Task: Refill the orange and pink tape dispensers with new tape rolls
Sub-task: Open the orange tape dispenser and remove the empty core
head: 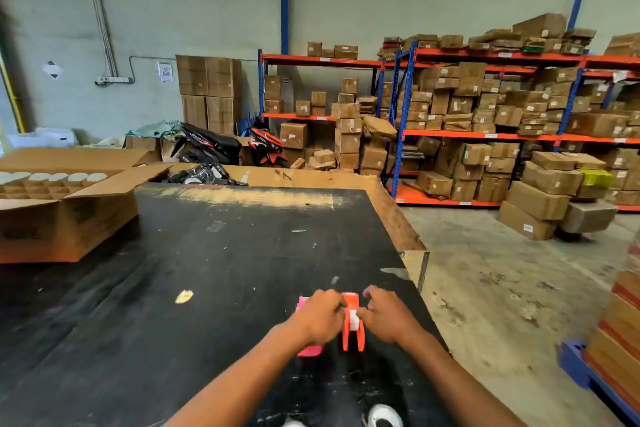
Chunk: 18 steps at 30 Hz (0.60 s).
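The orange tape dispenser [354,334] stands on the black table [207,270] near its right front corner, with a white tape roll [353,319] showing in its middle. My left hand [320,317] grips its left side and my right hand [389,315] presses on its right side at the roll. The pink tape dispenser [309,350] lies just left of the orange one, mostly hidden under my left hand. An open cardboard box [65,215] at the table's far left holds several white tape rolls [59,177] in divider cells.
A torn yellowish scrap [184,296] lies left of the dispensers. A cardboard bin [311,180] with black plastic stands behind the table. Shelving full of boxes [485,114] fills the right background. A blue pallet stack [616,357] is at the right edge.
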### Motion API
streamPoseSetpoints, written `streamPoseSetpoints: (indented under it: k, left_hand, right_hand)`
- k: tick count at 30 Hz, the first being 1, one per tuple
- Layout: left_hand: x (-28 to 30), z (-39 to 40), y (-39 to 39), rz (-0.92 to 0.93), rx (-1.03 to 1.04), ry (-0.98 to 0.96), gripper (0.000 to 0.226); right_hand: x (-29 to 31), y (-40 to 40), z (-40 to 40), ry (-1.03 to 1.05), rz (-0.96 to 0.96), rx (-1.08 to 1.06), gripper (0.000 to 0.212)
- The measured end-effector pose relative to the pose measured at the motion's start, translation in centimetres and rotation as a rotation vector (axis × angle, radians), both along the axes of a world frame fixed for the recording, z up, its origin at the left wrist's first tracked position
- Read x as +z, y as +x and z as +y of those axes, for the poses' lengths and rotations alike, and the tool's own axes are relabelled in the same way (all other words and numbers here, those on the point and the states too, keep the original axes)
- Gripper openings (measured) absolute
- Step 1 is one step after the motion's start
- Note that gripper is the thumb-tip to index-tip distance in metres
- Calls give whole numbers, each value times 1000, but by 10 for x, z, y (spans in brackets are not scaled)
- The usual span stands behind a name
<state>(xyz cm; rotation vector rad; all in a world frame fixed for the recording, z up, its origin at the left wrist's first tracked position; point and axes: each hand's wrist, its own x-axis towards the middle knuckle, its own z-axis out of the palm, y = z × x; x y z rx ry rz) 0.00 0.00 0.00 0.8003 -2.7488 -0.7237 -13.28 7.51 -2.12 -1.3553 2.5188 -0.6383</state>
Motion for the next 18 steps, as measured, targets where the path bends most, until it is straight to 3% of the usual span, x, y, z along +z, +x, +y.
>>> streamPoseSetpoints:
  k: [7, 10, 13, 16, 18]
  left_hand:
    - [-26, 10, -22, 56, 213, 246, 30]
    - [-28, 13, -27, 234, 349, 383, 38]
    - [-21, 15, -32, 455, 366, 661, 42]
    - [-10, 11, -29, 568, 309, 702, 41]
    - [-3, 11, -24, 549, 245, 658, 44]
  right_hand:
    - [-23, 6, 8, -52, -159, -38, 14]
    - [-18, 10, 11, -218, -226, -39, 17]
    - [-1, 14, 14, -339, -198, 44, 6]
    - [17, 12, 15, -391, -329, 93, 18]
    - [22, 10, 16, -415, -442, 127, 26]
